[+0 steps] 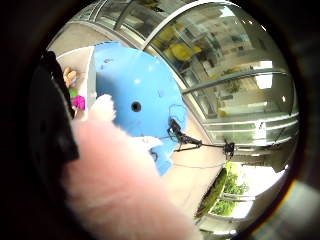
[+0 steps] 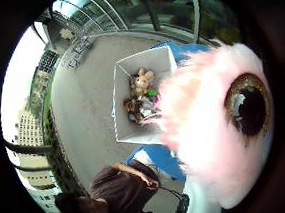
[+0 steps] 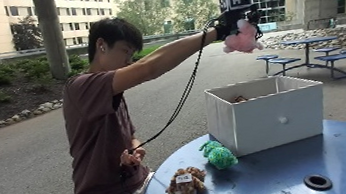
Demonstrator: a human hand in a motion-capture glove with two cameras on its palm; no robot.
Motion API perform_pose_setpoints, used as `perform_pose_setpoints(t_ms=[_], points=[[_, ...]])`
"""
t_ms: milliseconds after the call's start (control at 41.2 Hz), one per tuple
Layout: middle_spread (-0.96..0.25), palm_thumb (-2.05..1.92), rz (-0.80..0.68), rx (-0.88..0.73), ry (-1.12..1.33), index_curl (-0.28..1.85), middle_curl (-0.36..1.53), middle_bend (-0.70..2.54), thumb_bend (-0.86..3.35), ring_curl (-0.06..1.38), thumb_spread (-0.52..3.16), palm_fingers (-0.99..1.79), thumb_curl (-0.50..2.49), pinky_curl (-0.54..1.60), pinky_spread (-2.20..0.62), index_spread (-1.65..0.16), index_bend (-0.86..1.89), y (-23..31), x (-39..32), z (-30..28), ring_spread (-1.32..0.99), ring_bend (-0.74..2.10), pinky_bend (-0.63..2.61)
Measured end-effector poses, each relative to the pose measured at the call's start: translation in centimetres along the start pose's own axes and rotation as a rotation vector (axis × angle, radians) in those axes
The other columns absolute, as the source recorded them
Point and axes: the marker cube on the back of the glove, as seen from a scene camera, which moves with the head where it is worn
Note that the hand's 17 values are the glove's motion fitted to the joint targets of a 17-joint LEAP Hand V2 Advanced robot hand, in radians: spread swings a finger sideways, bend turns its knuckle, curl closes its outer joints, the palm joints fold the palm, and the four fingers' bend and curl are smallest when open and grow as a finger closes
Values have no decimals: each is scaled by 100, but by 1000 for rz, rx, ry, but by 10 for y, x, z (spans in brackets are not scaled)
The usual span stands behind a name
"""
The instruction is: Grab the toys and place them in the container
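Right now your gloved right hand (image 3: 229,24) is raised high in the upper right of the outside view, arm stretched out, and its grip is closed around a pink fluffy toy (image 3: 242,40) that hangs above the white container (image 3: 266,115). The container sits open-topped on the round blue desk (image 3: 342,155), right of centre in that view. In the thumb side palm view the pink toy (image 2: 206,127) fills the right half, one big glossy eye (image 2: 248,103) showing, and the container (image 2: 125,105) lies at the centre with several toys already inside, a pale bunny (image 2: 143,81) among them. Two toys are on the desk outside it: a green one (image 3: 218,154) just beside the container's front corner, and a brown spotted one (image 3: 184,188) with a white tag near the desk's edge, low in the frame. Your bare left hand (image 3: 132,158) is curled near your waist.
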Motion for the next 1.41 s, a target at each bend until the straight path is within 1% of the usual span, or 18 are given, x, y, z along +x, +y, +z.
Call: perform_pose_setpoints(t_ms=[121, 243, 340, 412, 437, 461, 485, 534, 606, 679, 752, 849, 995, 1164, 1261, 1407], points=[[-25, 70, -97, 4, -34, 61, 90, 133, 15, 74, 37, 50, 102, 62, -39, -33, 89, -25, -52, 4, -42, 161, 126], [-26, 70, -146, -1, -39, 65, 92, 133, 13, 75, 34, 46, 103, 63, -39, -34, 87, -46, -92, 17, -42, 162, 131], [-26, 70, -141, 5, -53, 68, 93, 131, 11, 75, 33, 41, 104, 63, -39, -34, 82, -66, -127, 28, -41, 162, 135], [-26, 69, -114, -61, -38, 68, 93, 127, 9, 74, 35, 31, 104, 65, -38, -33, 71, -73, -137, 41, -41, 162, 142], [-26, 67, -109, -100, -31, 67, 91, 122, 7, 74, 40, 24, 103, 65, -38, -32, 64, -74, -140, 46, -41, 161, 146], [-25, 60, -108, -140, -23, 63, 89, 115, 4, 73, 53, 5, 101, 63, -37, -30, 51, -74, -142, 51, -40, 160, 142], [-20, 50, -109, -177, -16, 61, 81, 89, -3, 69, 62, -53, 96, 66, -30, -26, 40, -75, -146, 55, -35, 143, 147], [-11, 36, -117, -219, -4, 59, 72, 59, -9, 65, 72, -92, 89, 66, -20, -22, 33, -76, -149, 63, -24, 113, 149], [-4, 26, -121, -230, 15, 51, 63, 38, -8, 57, 85, -79, 82, 61, -12, -18, 19, -71, -136, 70, -16, 87, 141], [1, 19, -119, -229, 9, 44, 56, 23, -6, 49, 95, -68, 75, 56, -6, -17, 10, -64, -121, 71, -10, 69, 130], [4, 16, -105, -225, 8, 38, 51, 13, -5, 43, 103, -58, 70, 53, -2, -16, 6, -58, -108, 68, -5, 56, 122], [7, 13, -67, -215, 11, 34, 45, 8, -3, 38, 110, -51, 64, 48, 2, -15, 5, -49, -94, 58, -1, 45, 112], [8, 11, 14, -200, -5, 29, 39, 8, -2, 35, 118, -41, 57, 43, 5, -14, 5, -18, -53, 44, 2, 37, 103], [8, 10, 127, -181, 2, 24, 34, 10, -2, 34, 124, -33, 51, 40, 6, -13, 5, 52, 39, 34, 3, 35, 97], [7, 11, 226, -198, 15, 23, 32, 12, -1, 34, 126, -29, 49, 39, 7, -14, 6, 94, 87, 34, 3, 34, 95], [6, 11, 300, -220, -1, 20, 30, 13, -1, 34, 128, -27, 46, 38, 7, -14, 6, 154, 141, 45, 3, 32, 92]])
